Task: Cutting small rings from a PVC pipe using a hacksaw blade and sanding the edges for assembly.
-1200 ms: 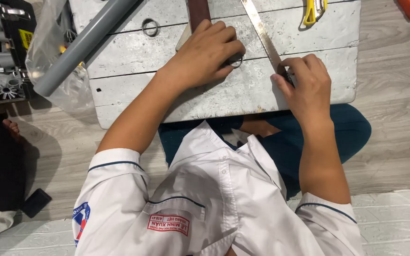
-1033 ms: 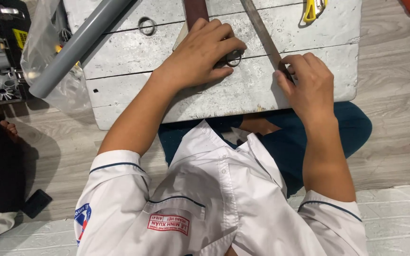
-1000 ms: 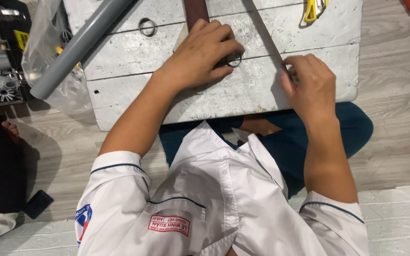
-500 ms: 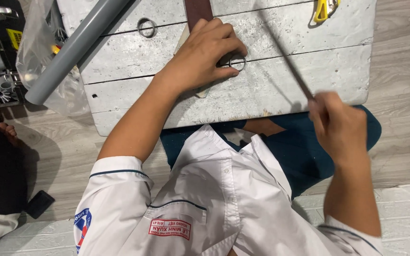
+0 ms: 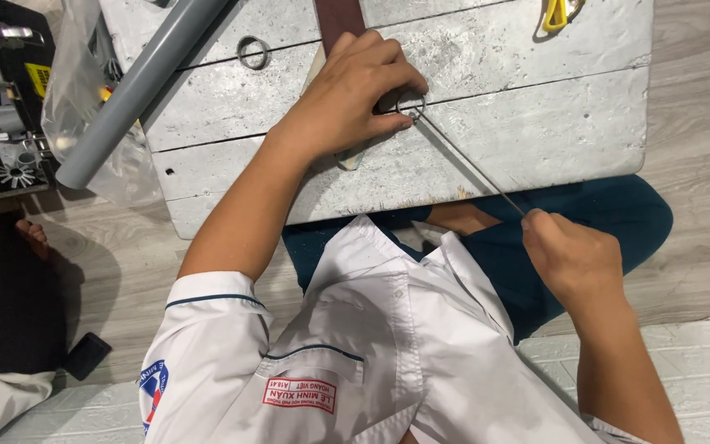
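While the left hand (image 5: 347, 99) presses flat on the board (image 5: 536, 107), its thumb and forefinger pinch a small metal ring (image 5: 411, 104) against the grey painted wood. That ring lies near the middle of the board, just past the fingertips, with the rest of the fingers curled loosely over a pale strip beneath the palm. A thin blade (image 5: 470, 164) runs from the ring diagonally down toward the near edge of the board, its far tip touching the ring. The right hand (image 5: 573, 259) is clenched round the blade's near end, off the board's edge and above the person's lap; what sort of handle it grips cannot be told, since the fist hides it.

A second ring (image 5: 253, 52) lies apart on the board, up to the left. A grey pipe (image 5: 137, 90) slants across the board's left corner, resting over a clear plastic bag (image 5: 84, 107). A dark brown strip (image 5: 337, 18) runs off the top edge, just beyond the left hand's knuckles. A yellow-handled tool (image 5: 556, 12) sits at the far right of the board. The person sits cross-legged on a pale wood floor (image 5: 700, 205), in a white shirt (image 5: 355, 353) and dark blue trousers.
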